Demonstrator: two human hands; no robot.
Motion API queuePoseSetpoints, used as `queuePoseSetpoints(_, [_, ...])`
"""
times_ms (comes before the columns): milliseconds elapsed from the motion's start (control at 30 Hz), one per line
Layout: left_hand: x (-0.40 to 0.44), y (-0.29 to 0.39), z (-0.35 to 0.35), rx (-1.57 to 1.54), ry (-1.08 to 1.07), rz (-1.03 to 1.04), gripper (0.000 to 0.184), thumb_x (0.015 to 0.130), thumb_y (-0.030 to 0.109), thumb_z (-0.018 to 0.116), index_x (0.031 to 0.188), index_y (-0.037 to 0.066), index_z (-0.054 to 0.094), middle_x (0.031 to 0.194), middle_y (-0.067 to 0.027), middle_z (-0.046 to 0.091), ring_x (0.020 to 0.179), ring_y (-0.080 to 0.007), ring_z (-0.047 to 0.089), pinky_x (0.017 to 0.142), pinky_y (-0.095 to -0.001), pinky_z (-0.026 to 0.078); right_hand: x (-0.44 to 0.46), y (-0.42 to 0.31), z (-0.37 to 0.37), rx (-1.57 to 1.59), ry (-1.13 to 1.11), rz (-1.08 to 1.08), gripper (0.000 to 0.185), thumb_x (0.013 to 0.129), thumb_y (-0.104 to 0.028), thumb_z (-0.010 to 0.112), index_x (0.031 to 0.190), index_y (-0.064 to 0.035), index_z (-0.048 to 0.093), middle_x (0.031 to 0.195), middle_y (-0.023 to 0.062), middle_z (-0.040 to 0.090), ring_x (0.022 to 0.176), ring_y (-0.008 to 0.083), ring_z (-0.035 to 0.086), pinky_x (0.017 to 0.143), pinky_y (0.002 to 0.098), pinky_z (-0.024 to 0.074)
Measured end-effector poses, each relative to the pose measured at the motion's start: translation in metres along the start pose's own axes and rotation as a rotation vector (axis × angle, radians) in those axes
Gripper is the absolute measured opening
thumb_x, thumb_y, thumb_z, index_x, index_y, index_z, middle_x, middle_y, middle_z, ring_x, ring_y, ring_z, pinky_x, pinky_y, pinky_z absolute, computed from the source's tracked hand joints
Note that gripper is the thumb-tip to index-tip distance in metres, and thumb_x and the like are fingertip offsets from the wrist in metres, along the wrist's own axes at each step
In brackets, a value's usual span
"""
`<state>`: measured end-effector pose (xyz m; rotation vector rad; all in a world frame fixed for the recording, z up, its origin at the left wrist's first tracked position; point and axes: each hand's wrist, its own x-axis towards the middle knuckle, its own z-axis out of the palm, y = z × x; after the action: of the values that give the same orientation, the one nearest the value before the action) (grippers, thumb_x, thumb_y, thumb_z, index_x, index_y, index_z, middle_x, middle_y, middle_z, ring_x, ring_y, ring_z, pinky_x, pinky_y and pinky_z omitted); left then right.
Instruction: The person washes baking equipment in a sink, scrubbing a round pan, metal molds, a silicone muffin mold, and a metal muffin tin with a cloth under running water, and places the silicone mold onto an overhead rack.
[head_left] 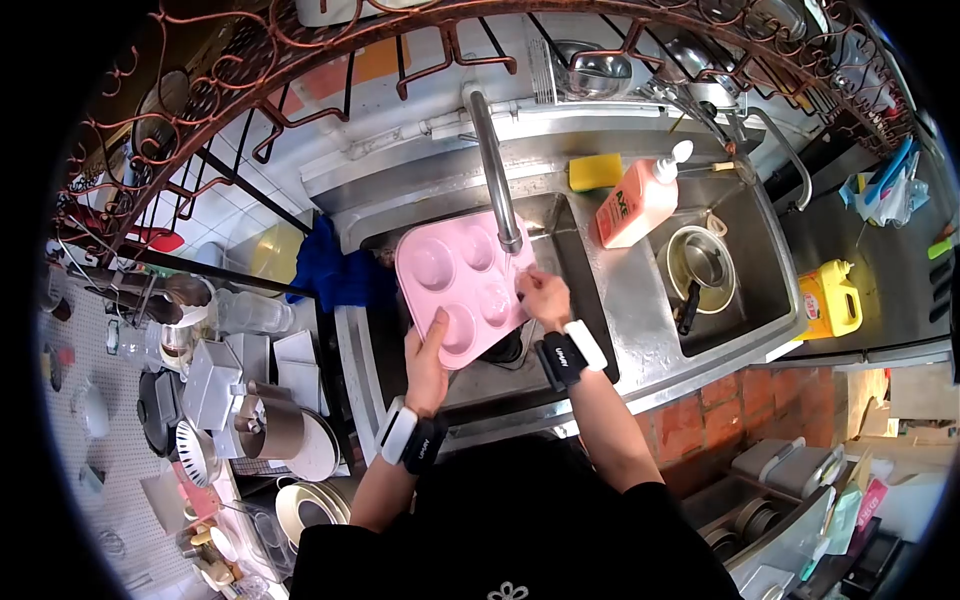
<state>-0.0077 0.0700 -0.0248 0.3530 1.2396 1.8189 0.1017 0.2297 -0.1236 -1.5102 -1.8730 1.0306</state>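
Head camera, going left to right: a crumpled blue cloth thing (340,270) hangs over the left edge of the left basin (482,402) of the shiny metal sink. Next, the left hand (428,370) is closed on the near left corner of a pink tray with round cups (460,285), thumb on top. The tray is up over the left basin, its cups facing up at the camera. Its slightly longer side runs from the far left corner toward the near right one. The silver bent tap (490,160) ends over its far right part. The right hand (545,302) has curled fingers at the tray's right edge; I cannot tell if they grip anything. Farther right, a yellow sponge (595,172) and a pink soap bottle (637,205) are by the divider's far end.
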Motion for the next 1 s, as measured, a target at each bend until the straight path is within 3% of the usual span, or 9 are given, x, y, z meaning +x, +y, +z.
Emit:
queuePoseSetpoints(167, [0.001, 0.017, -0.016, -0.054, 0.057, 0.031, 0.037, 0.086, 0.024, 0.057, 0.112, -0.002, 0.05, 0.105, -0.0083, 0.057, 0.096, -0.0156, 0.055, 0.082, -0.0303, 0.045, -0.003, 0.013, 0.02, 0.493, -0.419, -0.015, 0.023, 0.083, -0.026, 0.054, 0.092, -0.0057, 0.063, 0.067, 0.0129, 0.06, 0.059, 0.0287, 0.058, 0.057, 0.0355, 0.044])
queuePoseSetpoints(267, [-0.002, 0.029, -0.02, -0.046, 0.059, 0.008, 0.039, 0.086, 0.025, 0.057, 0.114, -0.002, 0.048, 0.107, -0.0088, 0.056, 0.096, -0.016, 0.055, 0.082, -0.0299, 0.045, 0.01, 0.027, 0.008, -0.025, -0.377, -0.701, 0.025, 0.083, -0.026, 0.056, 0.095, -0.0048, 0.061, 0.063, 0.0118, 0.06, 0.053, 0.0222, 0.057, 0.054, 0.0344, 0.044])
queuePoseSetpoints(300, [-0.004, 0.027, -0.017, -0.076, 0.087, 0.008, 0.038, 0.086, 0.023, 0.057, 0.114, -0.002, 0.048, 0.107, -0.0092, 0.056, 0.096, -0.0164, 0.055, 0.082, -0.0294, 0.045, 0.016, 0.03, 0.002, -0.135, -0.415, -0.759, 0.024, 0.086, -0.024, 0.055, 0.094, -0.0009, 0.058, 0.07, 0.007, 0.061, 0.063, 0.0072, 0.056, 0.055, 0.0229, 0.0425])
queuePoseSetpoints(400, [-0.008, 0.022, -0.016, -0.106, 0.117, 0.019, 0.036, 0.086, 0.021, 0.056, 0.113, -0.002, 0.048, 0.106, -0.0088, 0.056, 0.096, -0.0164, 0.055, 0.082, -0.0299, 0.045, 0.002, -0.023, -0.037, 0.331, -0.279, -0.022, 0.022, 0.083, -0.024, 0.058, 0.093, -0.0048, 0.06, 0.074, 0.0128, 0.062, 0.065, 0.0201, 0.061, 0.057, 0.0297, 0.0455])
queuePoseSetpoints(467, [-0.01, 0.019, -0.014, -0.082, 0.098, 0.001, 0.034, 0.086, 0.019, 0.056, 0.112, -0.002, 0.049, 0.105, -0.0088, 0.057, 0.096, -0.0166, 0.056, 0.082, -0.0306, 0.045, 0.0, -0.009, -0.009, 0.355, -0.082, -0.353, 0.018, 0.08, -0.019, 0.062, 0.09, -0.0043, 0.059, 0.073, 0.0159, 0.061, 0.065, 0.0241, 0.061, 0.058, 0.0328, 0.0461])
queuePoseSetpoints(600, [-0.025, 0.023, -0.006, -0.128, 0.091, -0.008, 0.032, 0.086, 0.016, 0.055, 0.111, -0.003, 0.049, 0.104, -0.0092, 0.057, 0.095, -0.0168, 0.057, 0.082, -0.0311, 0.046, 0.0, -0.029, -0.023, 0.17, 0.066, -0.256, 0.015, 0.076, -0.01, 0.063, 0.088, -0.004, 0.057, 0.07, 0.0147, 0.06, 0.062, 0.0282, 0.059, 0.057, 0.0352, 0.0457])
queuePoseSetpoints(633, [-0.026, 0.02, -0.007, -0.123, 0.114, 0.003, 0.032, 0.085, 0.015, 0.055, 0.111, -0.003, 0.049, 0.105, -0.01, 0.057, 0.094, -0.0173, 0.057, 0.082, -0.0302, 0.046, 0.005, -0.027, -0.028, 0.321, -0.066, -0.14, 0.016, 0.076, -0.008, 0.063, 0.089, -0.0032, 0.056, 0.072, 0.0149, 0.06, 0.063, 0.0279, 0.06, 0.058, 0.0357, 0.0462])
queuePoseSetpoints(733, [-0.029, 0.02, -0.007, -0.148, 0.132, 0.003, 0.034, 0.085, 0.015, 0.055, 0.112, -0.003, 0.047, 0.106, -0.0107, 0.056, 0.095, -0.0184, 0.057, 0.082, -0.0309, 0.047, -0.003, -0.046, -0.031, 0.269, -0.174, -0.294, 0.016, 0.075, -0.006, 0.063, 0.089, -0.002, 0.056, 0.073, 0.0159, 0.06, 0.066, 0.0281, 0.062, 0.06, 0.0356, 0.047])
queuePoseSetpoints(1000, [-0.033, 0.024, -0.008, -0.154, 0.109, 0.007, 0.036, 0.085, 0.016, 0.055, 0.114, -0.004, 0.045, 0.107, -0.0111, 0.056, 0.098, -0.0196, 0.056, 0.084, -0.0323, 0.047, -0.012, -0.062, -0.041, 0.119, -0.176, -0.355, 0.022, 0.073, -0.007, 0.065, 0.091, -0.0005, 0.055, 0.076, 0.0186, 0.061, 0.069, 0.0299, 0.062, 0.063, 0.0355, 0.048])
